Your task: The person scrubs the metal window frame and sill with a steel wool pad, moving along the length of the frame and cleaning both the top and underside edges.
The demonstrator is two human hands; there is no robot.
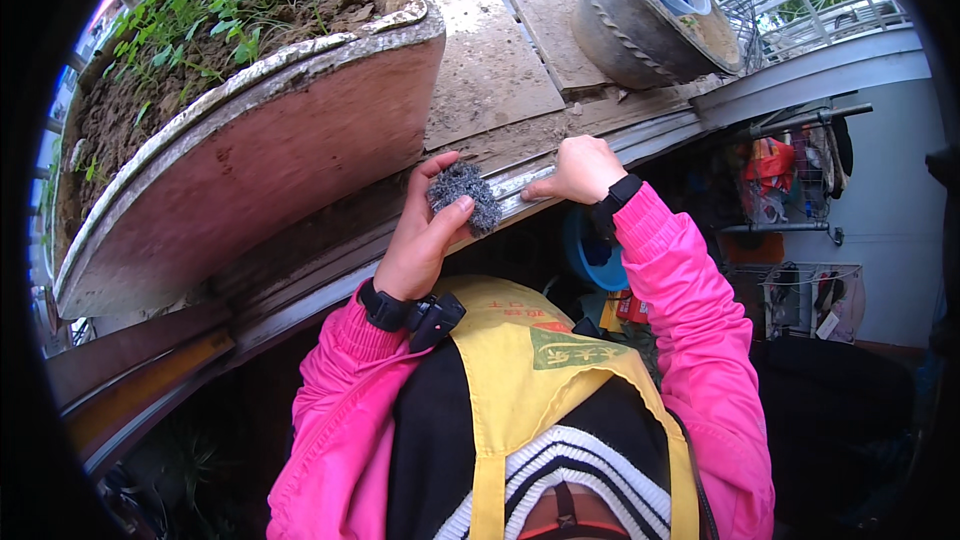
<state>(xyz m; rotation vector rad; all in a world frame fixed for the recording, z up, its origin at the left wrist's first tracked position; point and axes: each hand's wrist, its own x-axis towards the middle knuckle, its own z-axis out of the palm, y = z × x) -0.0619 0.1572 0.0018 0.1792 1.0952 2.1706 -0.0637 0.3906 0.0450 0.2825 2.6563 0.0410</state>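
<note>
Toward twelve o'clock from centre, beside the metal track [512, 182], the left hand [422, 237] has its grip closed round a grey wire scourer [465, 197], presumably so the springy tangle cannot slip. At two o'clock, the right hand [583, 172] curls, thumb at the track, perhaps for bracing; whether it grasps anything, I cannot tell.

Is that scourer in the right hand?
No, the left hand holds the scourer, with a visible gap between it and the right hand.
</note>
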